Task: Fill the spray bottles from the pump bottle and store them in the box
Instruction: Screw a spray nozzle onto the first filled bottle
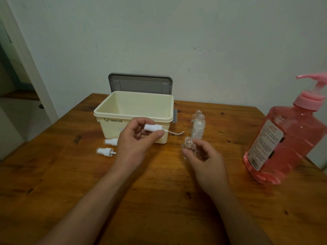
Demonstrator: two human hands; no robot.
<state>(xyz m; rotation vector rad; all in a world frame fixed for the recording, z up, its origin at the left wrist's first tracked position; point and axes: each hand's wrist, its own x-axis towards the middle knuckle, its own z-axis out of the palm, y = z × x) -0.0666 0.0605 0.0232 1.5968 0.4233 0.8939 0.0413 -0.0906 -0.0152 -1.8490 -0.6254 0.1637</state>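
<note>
Spray head pinched in left grip | uncapped spray bottle held in right grip | head apart, left of bottle

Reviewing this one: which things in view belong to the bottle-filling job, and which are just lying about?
Job: pink plastic pump bottle; cream plastic box with open grey lid; small clear bottle held by right hand; two clear bottles standing beside the box; white spray head in left hand; two white spray heads lying loose.
Just there: brown wooden table; doorway at left.
</note>
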